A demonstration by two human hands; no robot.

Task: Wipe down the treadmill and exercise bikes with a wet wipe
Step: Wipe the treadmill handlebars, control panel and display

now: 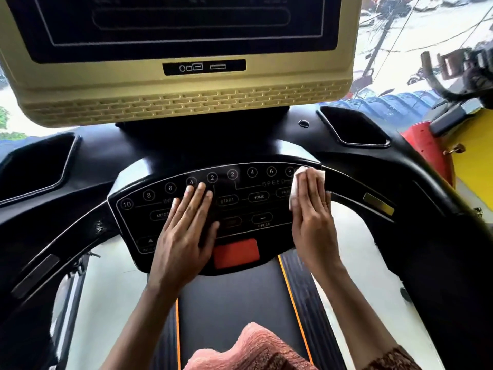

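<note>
bright window light fills the back, and a big black treadmill (pixel 400 188) stands in front. its button panel (pixel 261 208) curves under a tan screen (pixel 181 28). the left hand (pixel 184 236) lies flat on the left half of the panel, fingers straight and close together, holding nothing. the right hand (pixel 313 222) lies flat on the right end, fingers straight and pressed together on top of a white wet wipe (pixel 294 193). the wipe touches the panel by the number 8. a red button (pixel 236 252) sits low between the hands. an exercise bike (pixel 453 68) stands far right.
</note>
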